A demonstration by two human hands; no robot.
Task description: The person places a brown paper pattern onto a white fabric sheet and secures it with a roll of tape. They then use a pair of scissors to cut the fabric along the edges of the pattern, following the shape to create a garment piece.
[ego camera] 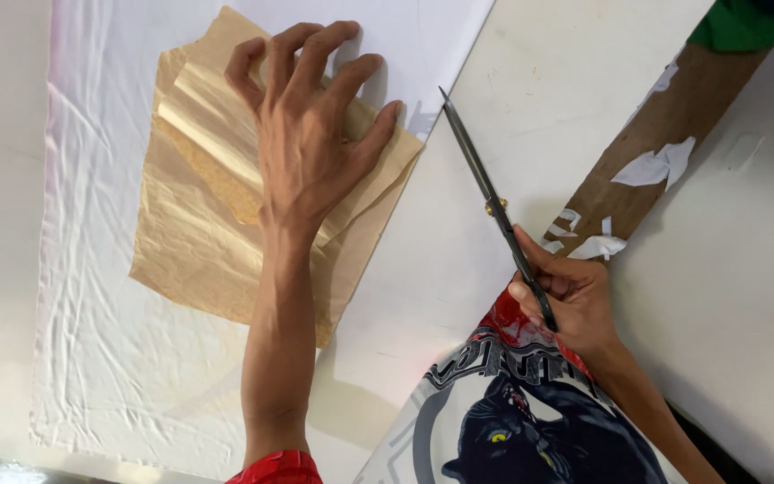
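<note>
— What do the two hands do?

— The left hand (pixel 302 134) lies on the tan paper sheets (pixel 199 242), fingers (pixel 338 45) spread flat, gripping nothing. The paper rests on white cloth (pixel 109 358) on the tabletop (pixel 548 99).

— And the other one?

— The right hand (pixel 571 300) is clenched around the handles of dark scissors (pixel 490 193); the blades look closed and point up-left. The handles are hidden in the palm. A printed fabric (pixel 521 421) with a black panther is cut off at the bottom edge.

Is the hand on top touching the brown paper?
Touching. The head view shows the left hand pressed flat on the brown paper, fingers spread over its glossy folded part, no gap visible.
</note>
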